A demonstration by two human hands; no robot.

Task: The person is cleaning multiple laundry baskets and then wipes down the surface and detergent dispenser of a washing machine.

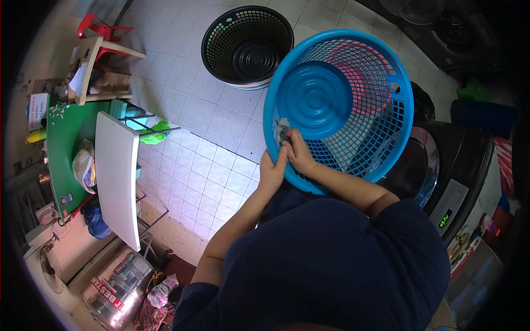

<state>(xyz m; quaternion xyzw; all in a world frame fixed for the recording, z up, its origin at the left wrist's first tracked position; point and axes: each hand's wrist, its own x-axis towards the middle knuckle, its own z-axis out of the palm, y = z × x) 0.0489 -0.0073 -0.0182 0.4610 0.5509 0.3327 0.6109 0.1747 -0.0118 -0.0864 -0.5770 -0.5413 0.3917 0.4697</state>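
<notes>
A large blue plastic laundry basket (pixel 338 35) with lattice sides is tilted in front of me, its inside showing. At its near left rim, my left hand (pixel 272 167) grips the edge with the thumb inside. Close beside it, my right hand (pixel 299 152) reaches inside and holds a small grey, fluffy piece of material (pixel 283 130), perhaps a rag or lint, against the basket wall. The two hands meet near the rim. What the left fingers do behind the rim is hidden.
Beyond stands a black plastic basket (pixel 207 62) on the tiled floor. A washing machine (pixel 453 194) is at right, another dark machine (pixel 455 37) at upper right. A white folding table (pixel 118 173), a green table (pixel 62 145) and a wooden chair (pixel 89 74) stand left.
</notes>
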